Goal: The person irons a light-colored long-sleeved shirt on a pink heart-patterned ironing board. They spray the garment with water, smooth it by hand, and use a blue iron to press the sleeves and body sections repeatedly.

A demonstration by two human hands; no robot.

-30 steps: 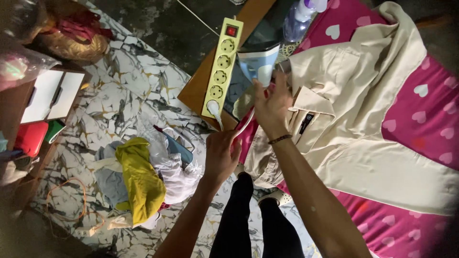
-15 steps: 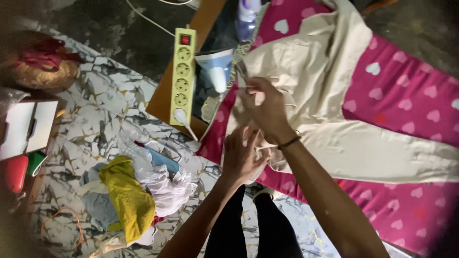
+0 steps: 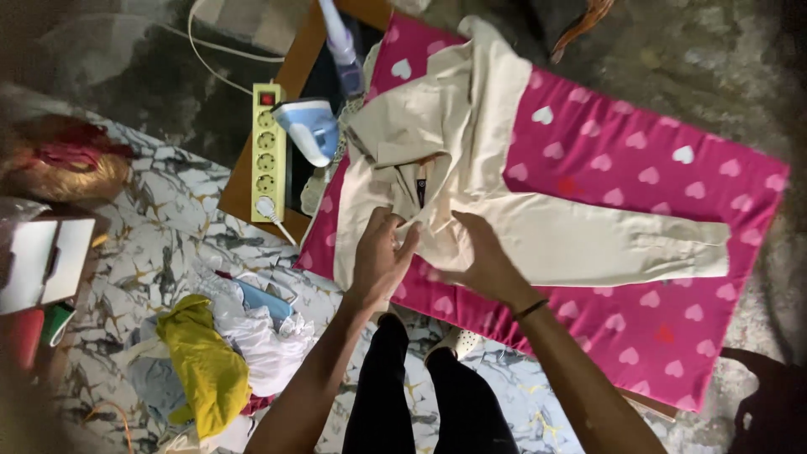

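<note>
Here, both hands lay flat on a cream shirt (image 3: 471,168) spread over the pink heart-print cloth (image 3: 639,176).
The left hand (image 3: 380,256) pressed the shirt's near edge, its fingers (image 3: 409,238) spread apart; the right hand (image 3: 483,256) rested beside it, fingers apart too, gripping nothing. An iron (image 3: 308,128) stood next to a green power strip (image 3: 268,151).

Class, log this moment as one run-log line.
left hand: flat on shirt | right hand: flat on shirt | iron: parked beside pink cover
</note>
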